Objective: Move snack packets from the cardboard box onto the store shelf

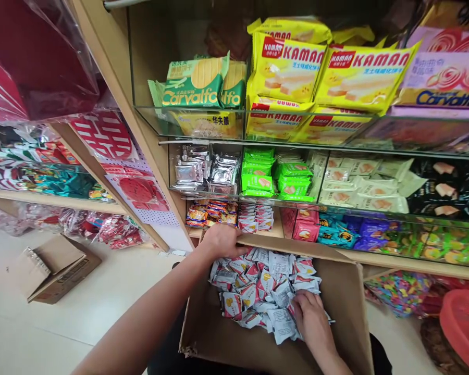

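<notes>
An open cardboard box sits in front of me, filled with several small white-and-red snack packets. My left hand curls over the box's far left rim, gripping the cardboard edge. My right hand reaches down into the pile near the right side, fingers closed around some of the packets. Just beyond the box, matching white-and-red packets lie on the lowest shelf compartment.
Glass-fronted shelves hold yellow Kaman bags, green Carvalfo bags, silver packets and green packets. A second cardboard box lies on the floor at left. A red basket stands at right.
</notes>
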### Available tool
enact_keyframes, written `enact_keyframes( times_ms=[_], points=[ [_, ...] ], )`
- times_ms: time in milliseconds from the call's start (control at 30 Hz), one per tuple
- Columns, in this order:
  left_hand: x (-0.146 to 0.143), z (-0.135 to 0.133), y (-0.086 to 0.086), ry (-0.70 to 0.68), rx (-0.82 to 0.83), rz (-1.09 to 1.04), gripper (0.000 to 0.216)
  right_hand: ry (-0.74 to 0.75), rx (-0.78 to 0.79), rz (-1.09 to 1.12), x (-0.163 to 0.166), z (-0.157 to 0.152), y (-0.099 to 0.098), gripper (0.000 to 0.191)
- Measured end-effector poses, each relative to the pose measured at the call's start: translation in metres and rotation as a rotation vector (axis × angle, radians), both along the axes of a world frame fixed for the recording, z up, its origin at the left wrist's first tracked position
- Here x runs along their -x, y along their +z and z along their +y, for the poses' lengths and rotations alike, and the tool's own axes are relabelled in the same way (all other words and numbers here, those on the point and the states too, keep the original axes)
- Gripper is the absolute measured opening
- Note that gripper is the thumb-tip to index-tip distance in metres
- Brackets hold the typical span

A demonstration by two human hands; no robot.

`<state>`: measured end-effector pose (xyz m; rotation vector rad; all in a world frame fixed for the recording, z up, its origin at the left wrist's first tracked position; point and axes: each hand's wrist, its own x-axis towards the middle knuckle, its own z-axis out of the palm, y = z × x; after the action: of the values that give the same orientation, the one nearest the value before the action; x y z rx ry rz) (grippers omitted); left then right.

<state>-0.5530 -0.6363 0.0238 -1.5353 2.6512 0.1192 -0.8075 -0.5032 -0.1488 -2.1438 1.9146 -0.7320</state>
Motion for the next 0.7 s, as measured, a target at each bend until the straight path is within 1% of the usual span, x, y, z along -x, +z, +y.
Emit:
enact_keyframes(
  times_ms=[67, 100, 167, 200, 233, 267, 333, 400, 433, 467, 533, 633, 700],
  points=[
    [-0.002, 0.003, 0.005, -0.032, 0.02, 0.091, 0.052, -0.052, 0.029, -0.165, 0.0, 0.002, 0.01, 0.018],
    [-0.003, 0.007, 0.006, -0.073, 0.049, 0.179, 0.05, -0.11, 0.024, -0.253, -0.001, 0.003, 0.017, 0.019],
    [0.0, 0.024, 0.006, -0.139, 0.121, 0.431, 0.044, -0.253, -0.02, -0.455, -0.004, 0.005, 0.036, 0.023],
    [0.004, 0.035, 0.003, -0.139, 0.142, 0.578, 0.04, -0.318, -0.037, -0.578, -0.007, 0.006, 0.048, 0.025],
    [0.01, 0.049, -0.001, -0.1, 0.136, 0.719, 0.037, -0.37, -0.045, -0.713, -0.011, 0.006, 0.06, 0.026],
    [0.018, 0.063, -0.006, -0.031, 0.1, 0.843, 0.036, -0.402, -0.045, -0.853, -0.017, 0.005, 0.072, 0.027],
    [0.036, 0.089, -0.019, 0.128, -0.084, 1.028, 0.039, -0.411, -0.032, -1.108, -0.032, 0.003, 0.093, 0.028],
    [0.054, 0.107, -0.031, 0.271, -0.311, 1.177, 0.036, -0.386, -0.04, -1.273, -0.049, 0.0, 0.107, 0.028],
    [0.061, 0.111, -0.036, 0.338, -0.385, 1.237, 0.033, -0.366, -0.054, -1.315, -0.057, -0.002, 0.112, 0.028],
    [0.067, 0.113, -0.04, 0.397, -0.423, 1.285, 0.031, -0.35, -0.063, -1.339, -0.064, -0.003, 0.115, 0.028],
    [0.072, 0.113, -0.046, 0.472, -0.413, 1.348, 0.029, -0.345, -0.07, -1.346, -0.073, -0.004, 0.117, 0.029],
    [0.07, 0.108, -0.046, 0.451, -0.389, 1.361, 0.029, -0.317, -0.099, -1.257, -0.076, -0.006, 0.118, 0.029],
    [0.066, 0.107, -0.044, 0.44, -0.372, 1.34, 0.032, -0.281, -0.121, -1.114, -0.073, -0.006, 0.118, 0.03]
  ],
)
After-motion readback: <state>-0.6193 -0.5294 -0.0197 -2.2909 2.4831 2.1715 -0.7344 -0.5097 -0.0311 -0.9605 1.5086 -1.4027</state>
